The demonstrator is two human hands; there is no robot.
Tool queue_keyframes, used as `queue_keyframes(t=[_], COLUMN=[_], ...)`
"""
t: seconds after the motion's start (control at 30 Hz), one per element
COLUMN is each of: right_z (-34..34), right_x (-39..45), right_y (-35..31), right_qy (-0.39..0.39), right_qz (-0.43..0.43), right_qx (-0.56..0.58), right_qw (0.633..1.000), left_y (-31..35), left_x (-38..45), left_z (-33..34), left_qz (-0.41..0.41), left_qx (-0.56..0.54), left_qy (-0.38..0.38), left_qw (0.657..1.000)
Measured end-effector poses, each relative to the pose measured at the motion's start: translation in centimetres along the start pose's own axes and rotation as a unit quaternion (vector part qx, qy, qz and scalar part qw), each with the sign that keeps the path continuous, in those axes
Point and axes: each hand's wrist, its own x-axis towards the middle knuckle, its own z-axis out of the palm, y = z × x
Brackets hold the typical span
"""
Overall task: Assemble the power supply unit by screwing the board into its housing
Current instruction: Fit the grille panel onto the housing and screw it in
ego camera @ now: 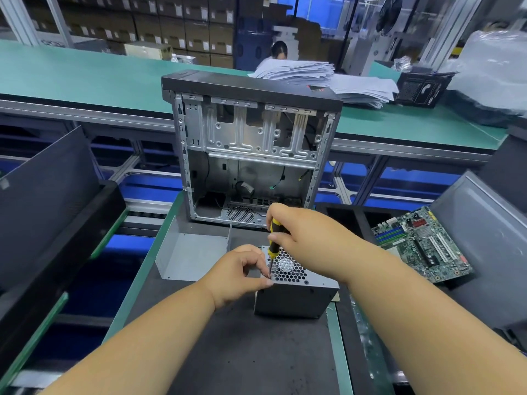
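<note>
Fingertips of the left hand point(238, 276) are pinching at the screwdriver's thin shaft right where its tip is meeting the near left corner of the grille, apparently steadying a screw too small to make out. Above, at twelve o'clock from that pinch, the right hand point(296, 230) is wrapping its fingers around the yellow-and-black screwdriver point(274, 240), holding it nearly upright. Beneath both, the power supply unit point(295, 292) is sitting on the dark bench mat point(228, 352), honeycomb fan grille facing up. By my judgement, a corner screw is being driven, so fastening is under way. Next, turning the handle while pressing straight down seems called for, keeping the tip seated. At ten o'clock from the unit, a loose grey metal cover point(191, 252) is lying flat; at three o'clock, a green motherboard point(422, 243); at twelve, an open computer case point(251, 149).
</note>
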Motion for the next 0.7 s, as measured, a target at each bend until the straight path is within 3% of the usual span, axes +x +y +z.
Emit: queue_keyframes(t=[0.37,0.7], right_z=[2.3,3.0], right_x=[-0.7,-0.5], right_y=[0.0,-0.8], right_qy=[0.127,0.16], right_qz=[0.076,0.116], right_qx=[0.032,-0.017], right_qw=[0.989,0.98], left_y=[-0.5,-0.6], left_x=[-0.2,-0.6], left_z=[0.6,0.9], left_qz=[0.002,-0.011], left_qx=[-0.017,-0.024], left_qy=[0.023,0.037], left_qw=[1.0,0.999])
